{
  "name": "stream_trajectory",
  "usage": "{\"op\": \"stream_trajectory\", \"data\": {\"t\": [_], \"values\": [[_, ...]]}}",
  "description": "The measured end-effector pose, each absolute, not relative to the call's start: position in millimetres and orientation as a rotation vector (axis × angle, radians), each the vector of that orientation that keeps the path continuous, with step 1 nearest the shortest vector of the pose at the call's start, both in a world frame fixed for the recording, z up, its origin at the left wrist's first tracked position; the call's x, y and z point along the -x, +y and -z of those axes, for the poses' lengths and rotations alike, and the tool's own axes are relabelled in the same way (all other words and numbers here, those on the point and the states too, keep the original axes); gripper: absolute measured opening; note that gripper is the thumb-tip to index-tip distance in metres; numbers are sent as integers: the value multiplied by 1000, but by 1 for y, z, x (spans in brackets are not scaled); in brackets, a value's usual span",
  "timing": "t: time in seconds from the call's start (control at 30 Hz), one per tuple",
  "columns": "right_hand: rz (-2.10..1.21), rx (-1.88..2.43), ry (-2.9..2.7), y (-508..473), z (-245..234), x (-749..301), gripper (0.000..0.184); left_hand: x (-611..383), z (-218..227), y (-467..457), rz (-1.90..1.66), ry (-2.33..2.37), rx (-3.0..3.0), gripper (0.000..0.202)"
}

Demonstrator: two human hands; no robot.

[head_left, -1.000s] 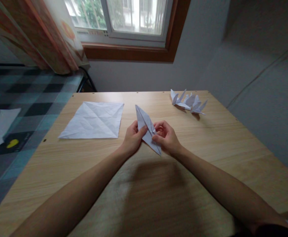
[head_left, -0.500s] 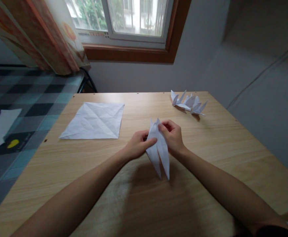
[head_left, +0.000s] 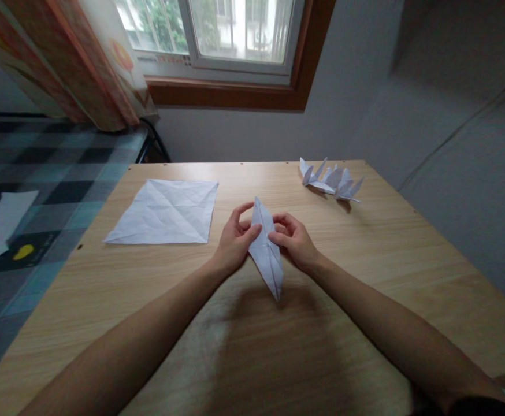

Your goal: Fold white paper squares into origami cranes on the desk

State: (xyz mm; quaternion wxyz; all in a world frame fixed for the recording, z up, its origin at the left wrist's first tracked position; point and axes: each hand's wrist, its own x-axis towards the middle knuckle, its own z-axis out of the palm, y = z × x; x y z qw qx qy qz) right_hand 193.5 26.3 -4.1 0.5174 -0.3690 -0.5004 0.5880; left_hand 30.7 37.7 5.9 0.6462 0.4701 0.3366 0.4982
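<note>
A narrow, diamond-shaped folded white paper (head_left: 266, 248) lies lengthwise between my hands at the middle of the wooden table (head_left: 365, 271), one tip pointing at me. My left hand (head_left: 234, 242) pinches its left edge with thumb and fingers. My right hand (head_left: 293, 240) pinches the right edge, fingers curled. Both hands are closed on the paper.
A creased square sheet of white paper (head_left: 163, 211) lies flat at the table's left. Several finished folded paper figures (head_left: 331, 180) sit at the far right. A checked bed cover (head_left: 40, 190) is to the left, a window and curtain (head_left: 105, 63) behind.
The paper was held tilted, then opened into two hanging points; now the points are pressed together into one narrow diamond held flat between both hands.
</note>
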Motion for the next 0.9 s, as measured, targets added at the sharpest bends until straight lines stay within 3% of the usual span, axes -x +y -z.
{"op": "stream_trajectory", "data": {"t": [0.1, 0.2, 0.4, 0.6, 0.9], "values": [[-1310, 896, -1268, 22, 5, -191, 53, -32, -4, 38, -1183, 800, -1077, 73], [-1271, 941, -1367, 17, 5, -189, 59, -32, 0, 41, -1263, 825, -1079, 56], [-941, 1071, -1509, 12, 3, -188, 42, -31, 3, 44, -1331, 828, -1064, 26], [-713, 1073, -1651, 12, 5, -190, 36, -31, 1, 40, -1256, 827, -1076, 36], [-1014, 1019, -1405, 20, 3, -191, 22, -29, 8, 44, -1255, 867, -1073, 41]]}}
